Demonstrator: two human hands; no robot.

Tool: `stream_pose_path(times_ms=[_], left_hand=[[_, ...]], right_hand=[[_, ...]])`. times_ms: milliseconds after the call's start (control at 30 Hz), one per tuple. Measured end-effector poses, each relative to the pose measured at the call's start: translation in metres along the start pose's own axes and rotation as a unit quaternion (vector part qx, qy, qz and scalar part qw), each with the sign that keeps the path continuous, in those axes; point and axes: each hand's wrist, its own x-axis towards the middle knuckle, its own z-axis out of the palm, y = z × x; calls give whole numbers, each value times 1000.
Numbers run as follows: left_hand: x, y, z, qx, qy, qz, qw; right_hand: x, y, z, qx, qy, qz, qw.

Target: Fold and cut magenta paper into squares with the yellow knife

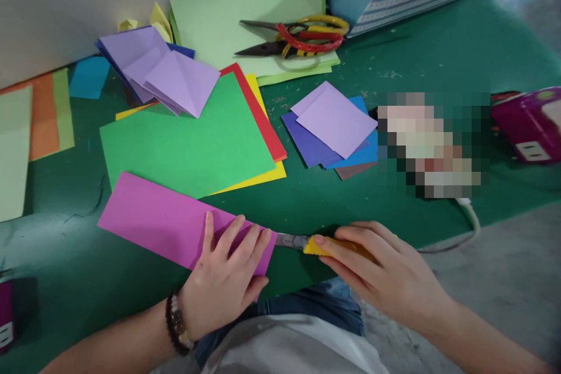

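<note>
My left hand (228, 272) lies flat with spread fingers on a magenta paper strip (153, 216), pressing it against the table near its right end. The strip looks folded, with one long edge toward the back. In my right hand (381, 263) is a yellow utility knife (342, 246), gripped around its handle. Its metal blade (291, 240) points left and meets the right end of the magenta paper. Whether the blade lies inside the fold I cannot tell.
Behind the strip lie green sheets (188, 134) over red and yellow ones. Lilac squares (337, 120) rest on blue paper at the right. Scissors (293, 38) lie on pale green sheets (210, 11). A blurred-out object with a cable (471, 216) and a purple box (530, 123) are further right.
</note>
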Motion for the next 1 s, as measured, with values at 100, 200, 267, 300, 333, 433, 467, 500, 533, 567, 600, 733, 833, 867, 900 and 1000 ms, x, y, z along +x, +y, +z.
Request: stream_pose_path(times_ms=[100, 200, 267, 300, 333, 433, 467, 500, 533, 567, 600, 733, 833, 867, 900, 1000], left_hand=[[0, 1, 0, 17, -4, 3, 1000], [0, 1, 0, 27, -2, 5, 1000], [0, 1, 1, 28, -3, 6, 1000], [0, 1, 1, 26, -3, 6, 1000], [0, 0, 1, 24, -3, 6, 1000], [0, 0, 3, 17, -3, 4, 1000], [0, 0, 3, 14, -2, 4, 1000], [0, 0, 3, 12, -2, 3, 1000], [0, 0, 3, 11, -1, 4, 1000], [0, 0, 3, 10, 0, 4, 1000], [0, 0, 2, 10, 0, 3, 1000], [0, 1, 0, 11, -9, -2, 1000], [0, 1, 1, 8, -10, -1, 1000], [0, 1, 1, 7, -9, -1, 1000], [0, 1, 2, 6, -8, -1, 1000], [1, 0, 1, 10, -6, -3, 1000]], right_hand=[[-1, 1, 0, -1, 0, 1, 1000], [-3, 2, 0, -6, 0, 0, 1000], [-4, 3, -1, -13, -1, -2, 1000], [-5, 3, -1, -16, -1, -3, 1000], [-6, 4, -2, -18, 0, -2, 1000], [-8, 5, -3, -19, 0, -1, 1000], [-7, 6, -3, -18, 1, -3, 1000], [-7, 6, -3, -17, 3, -5, 1000], [-5, 5, -3, -15, 5, -8, 1000], [-4, 4, -2, -13, 8, -11, 1000], [-2, 3, -1, -13, 10, -12, 1000], [5, -1, 3, -24, 16, -6, 1000], [6, -2, 4, -30, 16, 0, 999], [5, -2, 4, -29, 14, 1, 999], [4, -1, 4, -26, 11, 2, 1000], [1, 3, 3, -17, 2, 0, 1000]])
